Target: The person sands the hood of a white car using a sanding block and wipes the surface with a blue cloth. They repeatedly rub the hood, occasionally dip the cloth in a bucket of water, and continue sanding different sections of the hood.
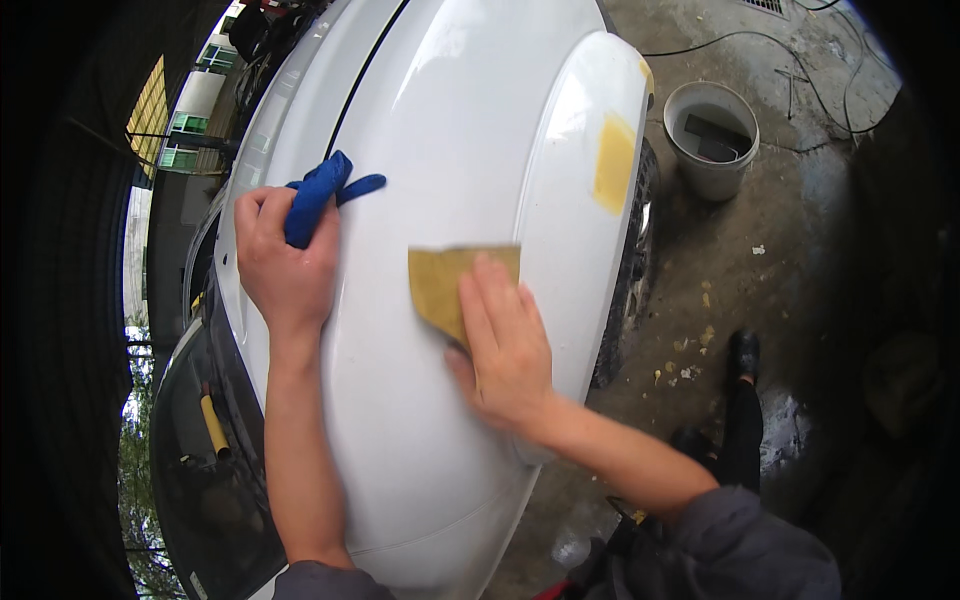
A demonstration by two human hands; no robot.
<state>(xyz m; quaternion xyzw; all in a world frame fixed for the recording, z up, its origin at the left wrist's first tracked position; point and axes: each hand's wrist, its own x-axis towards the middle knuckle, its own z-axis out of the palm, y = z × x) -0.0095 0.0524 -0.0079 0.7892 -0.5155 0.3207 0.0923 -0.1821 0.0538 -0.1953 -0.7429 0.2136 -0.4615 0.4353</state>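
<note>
A white car body panel (440, 140) stretches beneath both my hands. My left hand (288, 245) is closed on a bunched blue cloth (318, 197), near the dark gap along the hood edge; one end of the cloth pokes out to the right. With fingers stretched flat, my right hand (505, 340) presses a yellow-brown sheet of sandpaper (440, 285) against the panel. Part of the sheet is hidden under the fingers. To the right, the wheel-arch flare carries a yellow filler patch (615, 163).
A whitish bucket (712, 135) holding water and a dark block stands on the stained concrete floor right of the car. A black cable (770, 62) snakes across the floor behind it. The windshield (205, 470) lies at lower left, the tire (635, 270) below the flare.
</note>
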